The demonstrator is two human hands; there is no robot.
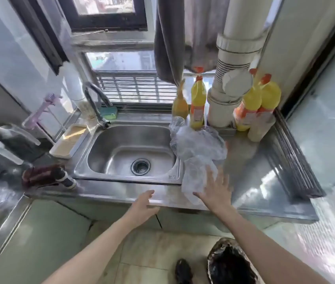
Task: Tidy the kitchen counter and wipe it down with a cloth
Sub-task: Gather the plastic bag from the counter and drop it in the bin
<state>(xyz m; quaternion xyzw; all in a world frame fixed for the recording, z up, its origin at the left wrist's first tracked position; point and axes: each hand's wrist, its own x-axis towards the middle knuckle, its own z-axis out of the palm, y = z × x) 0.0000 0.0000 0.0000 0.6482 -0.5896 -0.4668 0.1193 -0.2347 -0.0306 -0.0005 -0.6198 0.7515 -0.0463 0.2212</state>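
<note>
Steel counter (250,160) — crumpled plastic bag (198,152) beside sink.

Strong daylight came in through the window (109,5) at the back and made white glare on the steel counter (265,181) at the right, while the whole picture was soft and a little blurred, and the wide lens bent the straight lines near the edges.

no legible txt, bottle labels (197,114) blurred
</note>
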